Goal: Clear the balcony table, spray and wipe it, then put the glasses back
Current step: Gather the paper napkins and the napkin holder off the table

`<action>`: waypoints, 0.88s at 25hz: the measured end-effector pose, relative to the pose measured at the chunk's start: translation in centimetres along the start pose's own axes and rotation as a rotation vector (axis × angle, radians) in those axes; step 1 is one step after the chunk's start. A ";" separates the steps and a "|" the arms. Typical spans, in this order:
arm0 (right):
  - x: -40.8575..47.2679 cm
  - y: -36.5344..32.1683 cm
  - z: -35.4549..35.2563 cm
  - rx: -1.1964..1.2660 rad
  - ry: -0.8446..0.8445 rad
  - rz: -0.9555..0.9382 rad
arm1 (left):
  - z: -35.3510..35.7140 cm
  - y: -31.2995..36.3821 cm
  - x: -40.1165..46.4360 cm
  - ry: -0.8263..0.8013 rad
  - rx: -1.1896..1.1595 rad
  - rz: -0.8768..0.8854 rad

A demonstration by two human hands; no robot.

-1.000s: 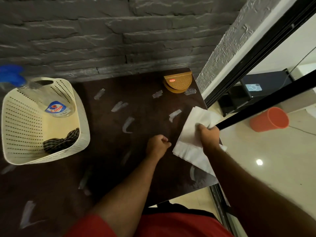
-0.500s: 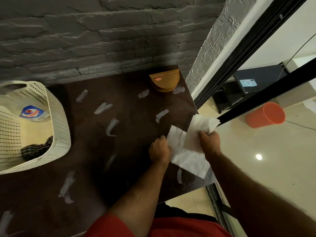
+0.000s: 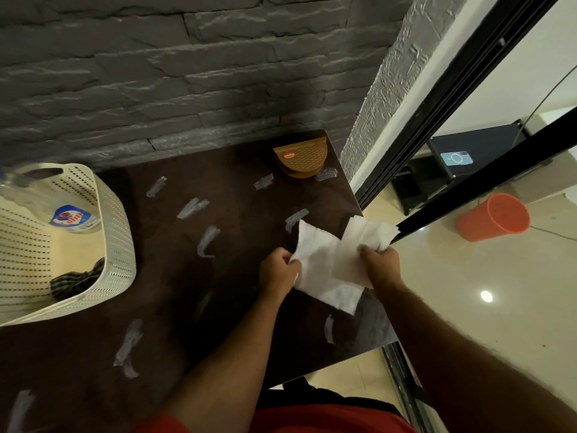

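Nearest the camera, over the right near part of the dark brown bench (image 3: pixel 237 276), both hands are closed on one white paper tissue (image 3: pixel 331 267). The left hand (image 3: pixel 278 271) pinches its left edge between curled fingers, and the right hand (image 3: pixel 382 265) grips its right side, so the sheet is stretched between them above the bench, probably being spread or refolded into a pad for wiping. Pale smears of sprayed cleaner (image 3: pixel 207 240) lie scattered across the bench, which suggests spraying is done and wiping comes next. At the left edge stands a cream perforated plastic basket (image 3: pixel 115 232) holding a clear spray bottle with a blue label (image 3: pixel 73 218) and a dark checked cloth (image 3: pixel 78 281), apparently parked there to keep the surface free. At the far right corner sits a brown half-round plastic holder (image 3: pixel 301 156). No glasses are in sight.
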State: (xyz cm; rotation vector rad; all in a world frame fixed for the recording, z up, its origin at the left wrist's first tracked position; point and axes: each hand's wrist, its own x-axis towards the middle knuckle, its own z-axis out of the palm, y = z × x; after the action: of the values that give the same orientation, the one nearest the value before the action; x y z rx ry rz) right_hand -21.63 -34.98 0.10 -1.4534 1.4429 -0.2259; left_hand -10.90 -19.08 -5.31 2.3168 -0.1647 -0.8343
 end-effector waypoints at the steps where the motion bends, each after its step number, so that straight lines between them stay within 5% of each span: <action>1: -0.2 -0.1 0.5 -0.004 -0.010 -0.004 | -1.5 -0.9 0.3 0.027 -0.057 -0.028; 6: -2.2 -0.6 4.3 -0.017 -0.105 -0.056 | -9.2 -7.3 0.6 0.256 -0.275 -0.191; 11: -5.7 -0.8 8.7 -0.067 -0.279 -0.081 | -13.6 -13.2 -0.4 0.303 -0.232 -0.311; 22: -11.7 -0.7 16.8 -0.163 -0.662 -0.048 | -16.6 -17.9 -1.8 0.265 -0.228 -0.270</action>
State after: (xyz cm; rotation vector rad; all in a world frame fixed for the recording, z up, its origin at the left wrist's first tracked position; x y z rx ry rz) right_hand -11.94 -16.95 -1.14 -1.5014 0.8979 0.3291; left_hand -4.07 4.39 -5.99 2.2323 0.3475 -0.6257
